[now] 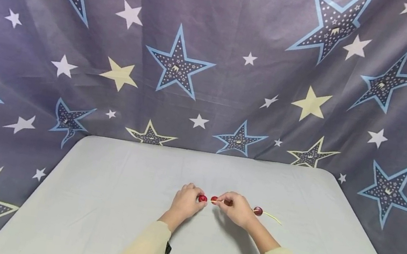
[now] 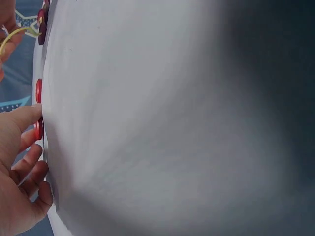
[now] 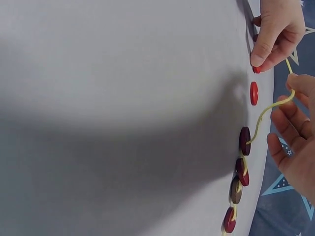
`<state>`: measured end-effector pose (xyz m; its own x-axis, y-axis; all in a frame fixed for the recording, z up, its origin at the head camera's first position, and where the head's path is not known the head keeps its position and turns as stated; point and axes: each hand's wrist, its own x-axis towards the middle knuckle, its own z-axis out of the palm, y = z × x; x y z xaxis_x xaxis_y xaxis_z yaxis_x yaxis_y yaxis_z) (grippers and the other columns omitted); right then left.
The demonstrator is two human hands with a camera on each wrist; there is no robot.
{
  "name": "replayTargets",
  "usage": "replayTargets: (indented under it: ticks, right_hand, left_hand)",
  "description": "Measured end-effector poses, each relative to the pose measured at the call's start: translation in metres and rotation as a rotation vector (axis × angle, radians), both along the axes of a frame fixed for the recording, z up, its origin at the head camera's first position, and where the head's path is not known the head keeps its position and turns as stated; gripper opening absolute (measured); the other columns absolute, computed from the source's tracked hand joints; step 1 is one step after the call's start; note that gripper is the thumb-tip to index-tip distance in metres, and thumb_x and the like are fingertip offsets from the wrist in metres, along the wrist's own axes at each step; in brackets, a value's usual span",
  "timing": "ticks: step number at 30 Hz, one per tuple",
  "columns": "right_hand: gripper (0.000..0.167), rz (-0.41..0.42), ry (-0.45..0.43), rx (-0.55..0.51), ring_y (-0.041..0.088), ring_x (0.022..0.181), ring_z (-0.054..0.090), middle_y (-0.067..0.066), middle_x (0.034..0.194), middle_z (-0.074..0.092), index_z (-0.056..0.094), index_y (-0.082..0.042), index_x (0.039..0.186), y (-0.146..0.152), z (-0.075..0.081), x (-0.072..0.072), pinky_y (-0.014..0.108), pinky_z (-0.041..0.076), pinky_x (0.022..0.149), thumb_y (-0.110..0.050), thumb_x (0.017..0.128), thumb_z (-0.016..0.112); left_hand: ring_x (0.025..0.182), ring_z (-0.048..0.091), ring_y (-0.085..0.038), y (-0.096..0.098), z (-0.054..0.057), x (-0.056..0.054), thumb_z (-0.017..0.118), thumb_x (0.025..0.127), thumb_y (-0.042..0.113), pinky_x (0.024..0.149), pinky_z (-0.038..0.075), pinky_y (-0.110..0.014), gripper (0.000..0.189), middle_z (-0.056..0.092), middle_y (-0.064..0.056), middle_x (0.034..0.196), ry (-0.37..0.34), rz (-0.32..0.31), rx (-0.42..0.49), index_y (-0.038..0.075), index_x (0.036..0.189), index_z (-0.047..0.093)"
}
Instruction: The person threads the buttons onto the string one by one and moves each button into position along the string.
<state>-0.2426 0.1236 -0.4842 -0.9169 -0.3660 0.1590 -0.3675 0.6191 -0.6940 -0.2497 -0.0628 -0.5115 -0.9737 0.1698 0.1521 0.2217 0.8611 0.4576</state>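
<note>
My left hand point(image 1: 186, 202) pinches a red button point(image 1: 202, 198) at the tabletop, thumb and forefinger on its edge. Close to its right, a second red button point(image 3: 254, 93) stands by itself in the right wrist view. My right hand point(image 1: 236, 210) pinches a yellow string point(image 3: 266, 111) near one end, held just above the table. From those fingers the string runs down to a row of strung buttons: a dark red button point(image 3: 245, 141), another dark red button point(image 3: 242, 172), a brown button point(image 3: 236, 190) and a red-maroon button point(image 3: 230, 220). In the head view the right hand hides most of this row.
A white-covered table point(image 1: 109, 219) lies under both hands. Right of the right hand, the string's tail point(image 1: 272, 217) trails past a maroon button point(image 1: 258, 210). A grey curtain point(image 1: 218, 43) printed with stars hangs behind and beside the table.
</note>
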Motion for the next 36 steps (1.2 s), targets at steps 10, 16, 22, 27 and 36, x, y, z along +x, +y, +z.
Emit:
replayTargets:
  ticks: [10,16,22,27,36]
  right_hand:
    - [0.007,-0.013,-0.011,0.01,0.004,0.062,0.046,-0.004,0.07,0.058,0.07,-0.011,0.085,0.001,-0.001,0.0,0.019,0.041,0.058,-0.016,0.085,0.067]
    - [0.007,-0.015,-0.011,0.011,0.004,0.063,0.047,-0.004,0.071,0.058,0.07,-0.011,0.085,0.002,-0.001,-0.001,0.019,0.041,0.059,-0.017,0.085,0.066]
    - [0.008,-0.008,-0.006,-0.008,0.004,0.063,0.047,-0.003,0.072,0.059,0.071,-0.008,0.085,0.002,-0.001,-0.001,0.019,0.041,0.058,-0.014,0.085,0.066]
    - [0.008,-0.006,0.005,-0.015,0.003,0.063,0.047,-0.002,0.072,0.06,0.072,-0.007,0.086,0.001,0.0,0.0,0.018,0.041,0.058,-0.013,0.085,0.066]
    - [0.008,-0.002,0.036,-0.032,0.003,0.063,0.048,-0.001,0.074,0.062,0.072,-0.007,0.086,0.0,0.004,-0.002,0.018,0.042,0.058,-0.01,0.085,0.065]
  left_hand:
    - [0.078,0.048,-0.015,-0.002,0.005,0.0,0.071,0.081,0.03,0.07,0.042,-0.032,0.025,0.056,0.001,0.082,0.037,-0.026,-0.003,0.012,0.098,0.069]
    - [0.081,0.051,-0.016,-0.003,0.009,0.001,0.071,0.08,0.031,0.074,0.043,-0.035,0.026,0.06,0.0,0.086,0.07,-0.041,0.036,0.014,0.1,0.069]
    - [0.086,0.054,-0.017,-0.004,0.01,0.003,0.07,0.08,0.029,0.078,0.045,-0.037,0.026,0.062,-0.001,0.09,0.078,-0.053,0.107,0.013,0.102,0.069]
    - [0.085,0.054,-0.016,-0.006,0.012,0.008,0.071,0.08,0.026,0.075,0.045,-0.033,0.025,0.063,-0.001,0.092,0.074,-0.059,0.181,0.013,0.101,0.069]
    - [0.087,0.057,-0.021,-0.009,0.015,0.014,0.069,0.082,0.019,0.077,0.047,-0.031,0.025,0.062,-0.004,0.098,0.021,-0.068,0.345,0.009,0.105,0.066]
